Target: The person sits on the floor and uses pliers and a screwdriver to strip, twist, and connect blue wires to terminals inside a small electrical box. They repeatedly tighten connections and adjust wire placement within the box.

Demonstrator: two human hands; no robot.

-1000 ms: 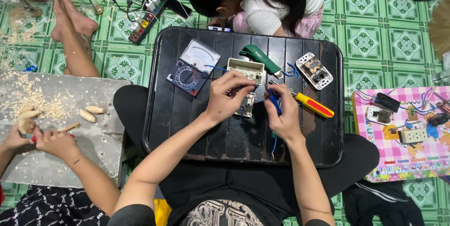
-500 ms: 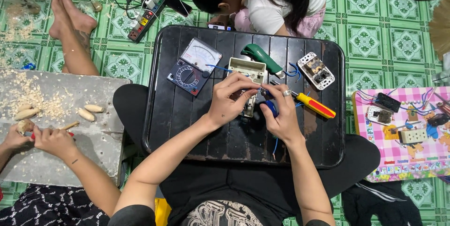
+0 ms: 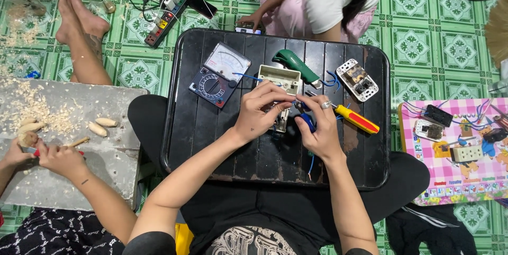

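1. A small switch part (image 3: pixel 282 120) is pinched in the fingers of the left hand (image 3: pixel 259 115), just above the middle of the black table (image 3: pixel 211 144) and right below the beige wall box (image 3: pixel 280 79).
2. Blue-handled pliers (image 3: pixel 306 120) are gripped by the right hand (image 3: pixel 320 128), with the tips brought against the part; whether the tips are closed on a wire cannot be told.
3. The step is judged to be work on a wire end at the part. It would be done well if the part were kept steady by the left grip and the blue wire (image 3: pixel 311 164), which trails toward the body, were kept slack.
4. The yellow-and-red screwdriver (image 3: pixel 355 119) lies just beside the right hand, within easy reach.
5. Farther out are seen the green tool (image 3: pixel 295 66), the multimeter (image 3: pixel 219 75) and a white switch module (image 3: pixel 357 79).
6. At the left, another person's hands (image 3: pixel 58 157) are busy over a grey board (image 3: pixel 95 165).
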